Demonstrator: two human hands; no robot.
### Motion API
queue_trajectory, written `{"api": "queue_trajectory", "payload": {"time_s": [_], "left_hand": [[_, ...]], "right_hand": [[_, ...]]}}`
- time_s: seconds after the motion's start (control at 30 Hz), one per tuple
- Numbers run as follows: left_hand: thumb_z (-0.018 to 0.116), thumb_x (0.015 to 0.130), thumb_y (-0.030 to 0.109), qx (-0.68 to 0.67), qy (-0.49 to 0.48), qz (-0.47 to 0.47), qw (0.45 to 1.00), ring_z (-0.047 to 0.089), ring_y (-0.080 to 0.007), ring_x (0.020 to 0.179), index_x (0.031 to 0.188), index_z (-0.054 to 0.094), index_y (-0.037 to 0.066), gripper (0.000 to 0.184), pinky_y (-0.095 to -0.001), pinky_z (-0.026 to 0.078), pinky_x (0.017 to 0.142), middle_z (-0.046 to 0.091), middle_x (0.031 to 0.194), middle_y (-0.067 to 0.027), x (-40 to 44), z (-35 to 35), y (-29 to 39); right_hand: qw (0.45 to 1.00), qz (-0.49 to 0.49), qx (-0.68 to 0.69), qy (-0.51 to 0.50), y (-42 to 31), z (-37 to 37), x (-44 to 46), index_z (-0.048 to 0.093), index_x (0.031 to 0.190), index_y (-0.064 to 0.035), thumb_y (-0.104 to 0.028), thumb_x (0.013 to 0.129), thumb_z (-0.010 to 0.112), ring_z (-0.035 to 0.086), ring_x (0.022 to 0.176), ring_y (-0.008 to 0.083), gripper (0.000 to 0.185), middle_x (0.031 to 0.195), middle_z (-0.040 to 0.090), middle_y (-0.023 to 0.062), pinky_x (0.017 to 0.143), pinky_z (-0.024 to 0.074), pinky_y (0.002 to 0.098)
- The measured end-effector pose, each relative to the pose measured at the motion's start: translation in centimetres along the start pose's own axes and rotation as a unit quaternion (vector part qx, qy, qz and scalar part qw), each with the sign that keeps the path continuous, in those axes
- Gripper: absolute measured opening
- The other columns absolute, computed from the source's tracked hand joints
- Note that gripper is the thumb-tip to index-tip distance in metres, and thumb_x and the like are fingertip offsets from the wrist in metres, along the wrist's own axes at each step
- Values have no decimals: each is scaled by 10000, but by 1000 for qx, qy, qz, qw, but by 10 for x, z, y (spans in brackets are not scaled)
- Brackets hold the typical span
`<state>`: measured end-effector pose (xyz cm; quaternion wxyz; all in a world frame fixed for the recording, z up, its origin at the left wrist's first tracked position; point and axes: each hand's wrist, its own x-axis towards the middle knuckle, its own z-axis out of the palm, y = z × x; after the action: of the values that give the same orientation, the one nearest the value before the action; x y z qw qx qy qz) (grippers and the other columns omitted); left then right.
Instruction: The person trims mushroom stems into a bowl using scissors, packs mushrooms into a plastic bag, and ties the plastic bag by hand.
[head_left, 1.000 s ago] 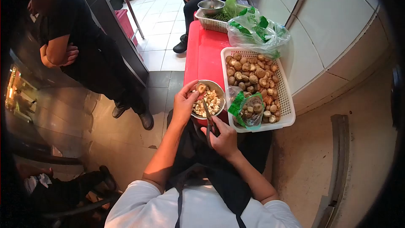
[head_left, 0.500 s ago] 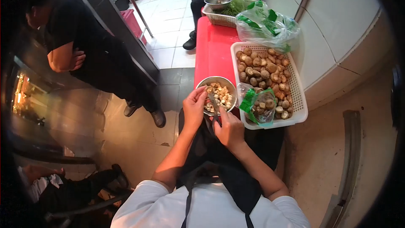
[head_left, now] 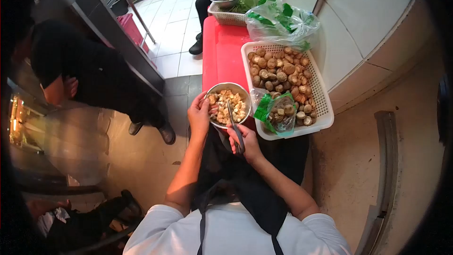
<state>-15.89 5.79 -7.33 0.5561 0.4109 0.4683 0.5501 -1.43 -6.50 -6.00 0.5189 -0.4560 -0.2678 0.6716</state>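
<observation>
My right hand (head_left: 246, 142) is closed around the dark handles of a pair of scissors (head_left: 232, 116), whose blades point forward over a metal bowl (head_left: 248, 95). Cut pale-brown mushroom pieces (head_left: 228, 106) fill much of the bowl. At the bowl's left rim, my left hand (head_left: 200, 113) is closed, its fingertips pinching what looks like a brown mushroom (head_left: 212, 98); the fingers partly hide it. The scissor blades are apart from that mushroom.
Right of the bowl, a white basket (head_left: 325, 119) holds whole mushrooms (head_left: 283, 73) and a bagged portion (head_left: 282, 112). Behind are a plastic bag (head_left: 288, 23) and a basket of greens (head_left: 231, 18) on the red surface (head_left: 222, 49). A person (head_left: 89, 66) stands left; others sit nearby.
My left hand has moved left, away from the scissors, to the bowl's rim. The right hand has drawn back slightly and turned the scissors. The view has shifted a little.
</observation>
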Motion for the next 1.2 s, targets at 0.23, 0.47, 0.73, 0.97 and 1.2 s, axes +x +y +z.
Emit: {"api": "queue_trajectory", "payload": {"time_s": [0.23, 0.47, 0.73, 0.97, 1.2], "left_hand": [[656, 991, 116, 97, -43, 47, 993, 690, -107, 853, 1242, 653, -62, 307, -231, 551, 726, 727, 997, -82, 4, 35, 37], [707, 962, 160, 125, -120, 217, 961, 709, -193, 928, 1211, 674, -41, 322, -303, 553, 800, 719, 1059, -160, 14, 164, 112], [690, 889, 135, 427, -487, 261, 715, 707, -268, 896, 974, 724, -3, 166, -374, 537, 774, 705, 924, -154, -44, 158, 129], [666, 798, 169, 606, -411, 489, 474, 625, -260, 797, 765, 718, 107, 88, -366, 443, 655, 654, 773, -77, -55, 167, 51], [669, 770, 184, 660, -443, 430, 428, 628, -297, 767, 677, 679, 93, 130, -406, 457, 655, 631, 861, -155, -52, 176, 47]], "right_hand": [[995, 10, -79, -57, 41, -43, -28, 675, 1272, -77, -236, 915, 790, 529, 600, 11, 407, 752, 613, -61, 528, 416, 204], [963, -98, -245, -57, 37, -61, -26, 696, 1215, -17, -272, 868, 835, 644, 784, 92, 453, 910, 738, 66, 719, 525, 289], [925, -231, -291, -77, 50, -75, -22, 697, 1182, -7, -289, 823, 855, 719, 960, 228, 483, 1057, 744, 177, 851, 536, 366], [900, -223, -355, -122, 39, -65, -27, 711, 1150, -36, -368, 847, 826, 729, 960, 265, 464, 1019, 748, 149, 848, 537, 375], [912, -214, -330, -116, 28, -66, -34, 693, 1217, -17, -345, 850, 830, 730, 962, 251, 511, 1050, 744, 167, 846, 533, 355]]}}
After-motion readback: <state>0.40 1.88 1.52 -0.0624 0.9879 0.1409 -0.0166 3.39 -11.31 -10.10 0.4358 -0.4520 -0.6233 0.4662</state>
